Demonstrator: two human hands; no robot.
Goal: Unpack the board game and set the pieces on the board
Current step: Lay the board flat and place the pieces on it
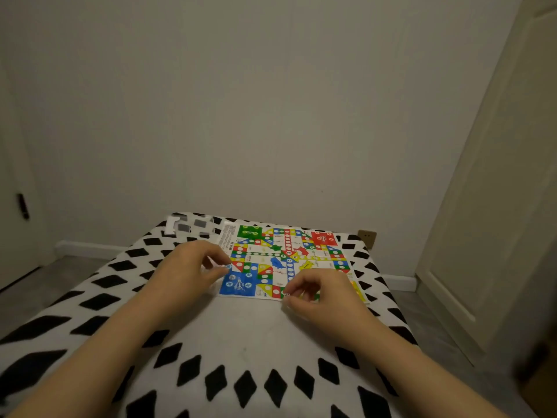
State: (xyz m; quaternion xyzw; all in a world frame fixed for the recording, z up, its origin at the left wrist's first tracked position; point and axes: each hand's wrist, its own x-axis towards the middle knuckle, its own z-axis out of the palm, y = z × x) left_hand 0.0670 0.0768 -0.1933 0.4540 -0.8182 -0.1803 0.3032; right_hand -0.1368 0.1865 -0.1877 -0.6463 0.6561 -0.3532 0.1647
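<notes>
On the far half of a white blanket (250, 321) with black diamond shapes, a colourful game board (289, 260) lies flat and unfolded, its green corner at the far left, red at the far right, blue at the near left. Both bare arms reach forward over the blanket toward it. At the board's left edge, the left hand (187, 267) hovers with its fingers curled, thumb and forefinger pinching a small blue piece (226, 267) just above the blue corner. Over the board's near edge, the right hand (324, 292) has its fingers bent inward and pinches a small white die (287, 294) with dark dots, right at the paper's border. Beyond the left hand, at the far left corner of the blanket, clear packaging (193, 226) with grey patches lies beside the board. Behind everything stands a plain wall (271, 116); a pale door (494, 206) is on the right, and a socket (367, 236) sits low on the wall.
</notes>
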